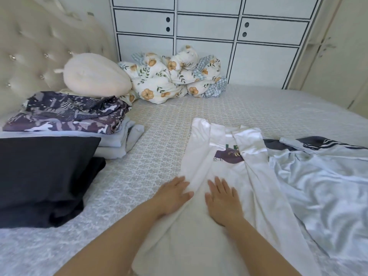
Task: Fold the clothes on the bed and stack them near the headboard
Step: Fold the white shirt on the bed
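A white long-sleeved shirt (225, 176) with a purple print lies flat on the bed, both sleeves folded in over its front. My left hand (172, 196) lies flat on its left edge, fingers straight. My right hand (223, 198) presses flat on the shirt's middle. A pale blue garment with dark stripes (322, 176) lies unfolded just right of the shirt. Near the tufted headboard (29, 46) sits a stack of folded clothes, a purple patterned piece (67, 114) on top of pale blue ones. Folded black clothes (43, 172) lie in front of that stack.
A cream round cushion (95, 76) leans by the headboard. A crumpled floral duvet (175, 74) is bunched against the white wardrobe (209, 26) at the far side. The patterned bedspread (163, 124) lies between the stacks and the shirt.
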